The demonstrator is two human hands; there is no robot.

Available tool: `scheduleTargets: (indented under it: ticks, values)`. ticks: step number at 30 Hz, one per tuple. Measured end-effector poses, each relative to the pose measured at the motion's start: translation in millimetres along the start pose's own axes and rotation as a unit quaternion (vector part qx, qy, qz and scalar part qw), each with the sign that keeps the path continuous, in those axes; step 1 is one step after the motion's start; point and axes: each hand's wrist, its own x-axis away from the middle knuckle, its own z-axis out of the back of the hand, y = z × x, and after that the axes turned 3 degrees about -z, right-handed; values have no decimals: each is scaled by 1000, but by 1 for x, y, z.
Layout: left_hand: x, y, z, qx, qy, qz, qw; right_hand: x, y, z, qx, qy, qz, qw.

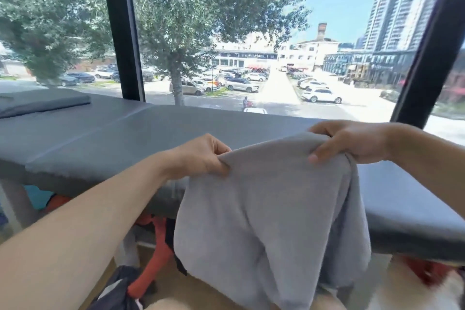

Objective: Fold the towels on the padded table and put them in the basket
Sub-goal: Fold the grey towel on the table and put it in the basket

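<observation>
A light grey towel (271,209) hangs in the air in front of the grey padded table (125,138), its lower part draping down past the table's near edge. My left hand (201,156) pinches the towel's upper left corner. My right hand (352,141) grips the upper right edge, with the cloth bunched under the fingers. A folded dark grey towel (42,102) lies flat on the table at the far left. No basket is in view.
A large window with dark frame posts (120,27) runs right behind the table. Under the table lie orange and dark fabric items (156,267) and a teal object (37,196). A red thing (427,272) shows at the lower right.
</observation>
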Motion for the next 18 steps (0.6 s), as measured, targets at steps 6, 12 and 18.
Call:
scheduleTargets:
  ticks: [6, 12, 18]
  values:
    - [-49, -33, -5, -67, 38, 50, 996, 4, 20, 55, -76, 97, 42, 992]
    - [-70, -84, 8, -165, -6, 134, 977, -17, 67, 114, 257, 117, -169, 944]
    - [-86, -98, 55, -166, 39, 142, 975, -38, 99, 145, 330, 108, -324, 880]
